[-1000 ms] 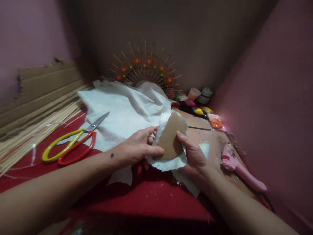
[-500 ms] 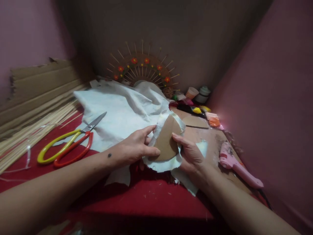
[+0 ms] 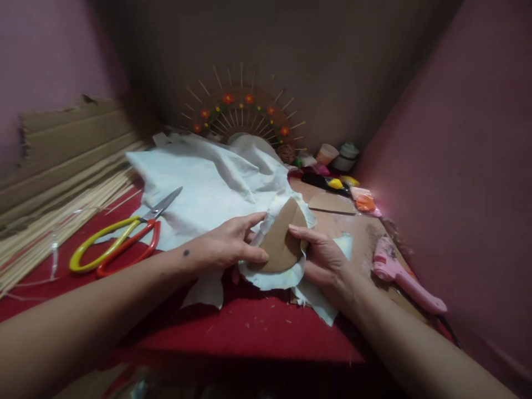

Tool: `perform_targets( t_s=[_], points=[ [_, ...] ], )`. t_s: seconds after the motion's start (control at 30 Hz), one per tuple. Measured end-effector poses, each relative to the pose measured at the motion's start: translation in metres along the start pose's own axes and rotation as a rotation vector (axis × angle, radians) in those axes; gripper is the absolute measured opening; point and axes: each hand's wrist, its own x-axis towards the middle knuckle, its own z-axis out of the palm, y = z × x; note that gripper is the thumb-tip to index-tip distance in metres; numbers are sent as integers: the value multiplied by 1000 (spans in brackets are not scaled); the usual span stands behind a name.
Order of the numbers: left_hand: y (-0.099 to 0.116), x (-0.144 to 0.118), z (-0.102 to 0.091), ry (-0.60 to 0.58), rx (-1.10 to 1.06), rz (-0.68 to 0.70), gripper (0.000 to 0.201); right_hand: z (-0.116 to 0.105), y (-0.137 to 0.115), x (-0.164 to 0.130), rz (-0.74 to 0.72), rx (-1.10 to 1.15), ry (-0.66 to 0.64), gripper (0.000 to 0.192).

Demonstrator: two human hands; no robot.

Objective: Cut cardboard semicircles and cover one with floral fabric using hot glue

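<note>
Red cloth covers the desk (image 3: 249, 332) along its near edge, where only small scraps are seen between the two forearms. Just beyond, near the middle of the desk, a rounded cardboard piece (image 3: 280, 244) is held tilted, with a white fabric cut-out (image 3: 272, 278) lying under and around it. The left hand (image 3: 226, 246) is closed on the left margin, thumb on the cardboard and fingers behind the fabric; the right hand (image 3: 322, 257) grips the right margin, its index finger laid across the cardboard face. The fabric border appears folded up along the upper left edge, while along the lower edge it still lies flat and unwrapped; the covering is therefore judged partly done, with most of the border left to turn. No glue can be made out on the bare cardboard face.

Toward the left edge, yellow-and-red scissors (image 3: 116, 246) rest partly on the large white cloth (image 3: 208, 183), with bamboo sticks (image 3: 54, 221) and corrugated cardboard sheets (image 3: 62, 144) beyond. Toward the right edge a pink glue gun (image 3: 405, 282) lies just beside the right wrist, close enough to be knocked. A second cardboard piece (image 3: 332, 203) lies farther back. At the far edge stand a stick-and-flower fan ornament (image 3: 243, 113), coloured clay packets (image 3: 344, 185) and small cups (image 3: 336, 156).
</note>
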Motion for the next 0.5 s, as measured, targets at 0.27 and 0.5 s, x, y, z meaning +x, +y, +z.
perform_targets(
  t_s=[0.27,0.5],
  points=[
    [-2,1,0,-16,51,22,82,4,6,-1,-45,-28,0,30],
    [6,-4,-23,183,176,160,80,6,-7,-5,-136,19,36,38]
  ],
)
